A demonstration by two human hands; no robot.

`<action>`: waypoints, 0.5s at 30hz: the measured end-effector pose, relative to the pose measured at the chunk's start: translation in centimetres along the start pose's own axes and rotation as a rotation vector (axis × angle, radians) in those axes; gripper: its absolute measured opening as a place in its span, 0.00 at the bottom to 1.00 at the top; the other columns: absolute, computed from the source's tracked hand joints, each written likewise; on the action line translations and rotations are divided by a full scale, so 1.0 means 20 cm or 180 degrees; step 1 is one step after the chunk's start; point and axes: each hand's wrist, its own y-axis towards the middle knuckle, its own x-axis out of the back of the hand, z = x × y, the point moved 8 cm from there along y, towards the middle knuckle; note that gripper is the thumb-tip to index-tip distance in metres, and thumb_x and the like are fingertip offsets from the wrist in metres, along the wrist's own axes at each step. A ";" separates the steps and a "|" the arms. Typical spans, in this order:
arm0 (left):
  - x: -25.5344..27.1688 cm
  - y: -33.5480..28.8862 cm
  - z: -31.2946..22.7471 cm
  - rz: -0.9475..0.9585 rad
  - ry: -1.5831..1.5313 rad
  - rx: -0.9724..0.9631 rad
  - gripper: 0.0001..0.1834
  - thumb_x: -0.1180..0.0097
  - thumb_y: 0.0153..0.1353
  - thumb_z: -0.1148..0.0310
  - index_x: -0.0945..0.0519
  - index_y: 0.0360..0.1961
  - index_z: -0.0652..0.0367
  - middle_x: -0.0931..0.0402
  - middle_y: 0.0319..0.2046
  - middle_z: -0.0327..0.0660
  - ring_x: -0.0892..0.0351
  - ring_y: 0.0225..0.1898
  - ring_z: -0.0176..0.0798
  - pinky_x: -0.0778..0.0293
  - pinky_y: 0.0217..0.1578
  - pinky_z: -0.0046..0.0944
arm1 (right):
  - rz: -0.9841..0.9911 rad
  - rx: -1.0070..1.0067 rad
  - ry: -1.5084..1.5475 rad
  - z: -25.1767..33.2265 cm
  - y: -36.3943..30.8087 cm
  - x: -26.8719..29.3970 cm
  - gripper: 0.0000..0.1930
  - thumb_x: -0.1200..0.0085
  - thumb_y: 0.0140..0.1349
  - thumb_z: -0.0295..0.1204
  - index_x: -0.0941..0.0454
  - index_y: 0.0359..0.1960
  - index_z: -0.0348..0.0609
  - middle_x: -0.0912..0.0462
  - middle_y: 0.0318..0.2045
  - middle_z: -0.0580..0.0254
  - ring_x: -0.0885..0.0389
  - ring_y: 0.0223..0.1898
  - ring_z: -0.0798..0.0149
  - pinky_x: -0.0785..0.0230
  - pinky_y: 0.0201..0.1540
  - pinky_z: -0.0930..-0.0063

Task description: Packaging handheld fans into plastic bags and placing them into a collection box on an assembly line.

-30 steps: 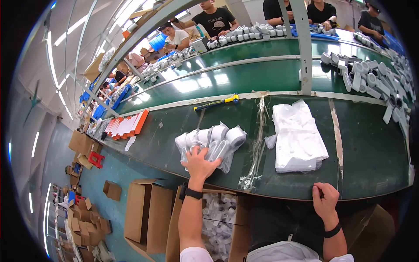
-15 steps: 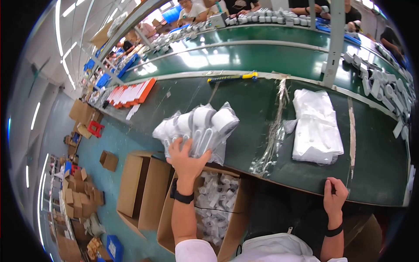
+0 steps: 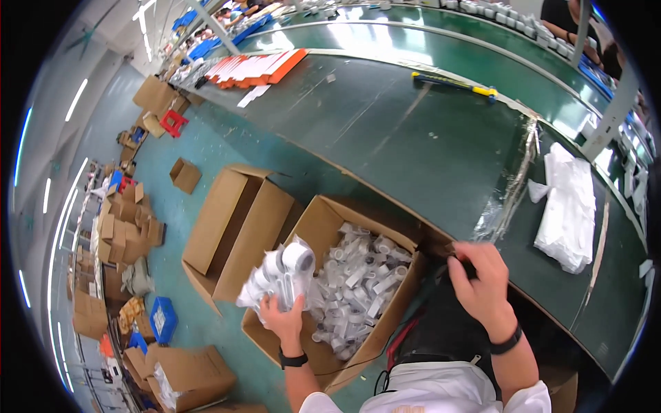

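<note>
My left hand (image 3: 281,320) is closed round a clear plastic bag of white parts (image 3: 279,273), which have round heads and flat, slotted handles. I hold this bag over the left side of an open cardboard box (image 3: 264,333). Inside the box lie many similar white parts in clear bags (image 3: 361,289). My right hand (image 3: 482,279) is at the table's front edge, fingers bent, by a brown cardboard flap (image 3: 434,242) at the box's right corner. Its fingertips are blurred, so I cannot tell whether they grip the flap.
A green worktable (image 3: 330,131) holds a stack of white plastic bags (image 3: 566,210), a yellow-and-black hammer (image 3: 454,85) and orange-and-white cartons (image 3: 256,69). Another cardboard box (image 3: 231,230) stands to the left. Beyond the table, people sit along a green conveyor (image 3: 385,40).
My left hand has carried the bag of white parts off the table, down over the open box. My right hand has shifted left to the box flap. The view has swung left and downward.
</note>
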 end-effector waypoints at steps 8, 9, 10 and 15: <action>-0.51 -0.24 0.66 0.0817 0.0558 0.1770 0.41 0.33 0.41 0.41 0.20 0.53 0.57 0.32 0.60 0.46 0.35 0.61 0.57 0.43 0.57 0.70 | 0.0980 -0.0324 -0.1561 -0.18 0.46 -0.69 0.37 0.34 0.48 0.35 0.35 0.63 0.49 0.36 0.60 0.48 0.40 0.64 0.48 0.48 0.63 0.54; -0.58 -0.26 0.72 0.0939 0.0568 0.2048 0.41 0.33 0.41 0.40 0.20 0.54 0.55 0.32 0.61 0.45 0.35 0.61 0.57 0.43 0.56 0.71 | 0.0991 -0.0336 -0.1577 -0.17 0.47 -0.71 0.37 0.34 0.48 0.35 0.35 0.63 0.49 0.36 0.60 0.48 0.40 0.64 0.48 0.48 0.63 0.54; -0.65 -0.28 0.78 0.1205 0.0738 0.2137 0.41 0.36 0.43 0.40 0.22 0.57 0.50 0.34 0.63 0.43 0.35 0.62 0.57 0.42 0.57 0.72 | 0.1032 -0.0222 -0.1817 -0.16 0.47 -0.74 0.38 0.33 0.48 0.36 0.35 0.63 0.49 0.37 0.60 0.49 0.40 0.64 0.49 0.49 0.63 0.54; -0.90 -0.36 0.96 0.1653 0.0920 0.2939 0.42 0.41 0.47 0.40 0.27 0.63 0.48 0.38 0.66 0.44 0.37 0.64 0.58 0.45 0.57 0.76 | 0.1122 -0.0159 -0.2215 -0.13 0.49 -0.80 0.39 0.32 0.47 0.34 0.35 0.64 0.47 0.38 0.60 0.49 0.42 0.64 0.48 0.49 0.64 0.55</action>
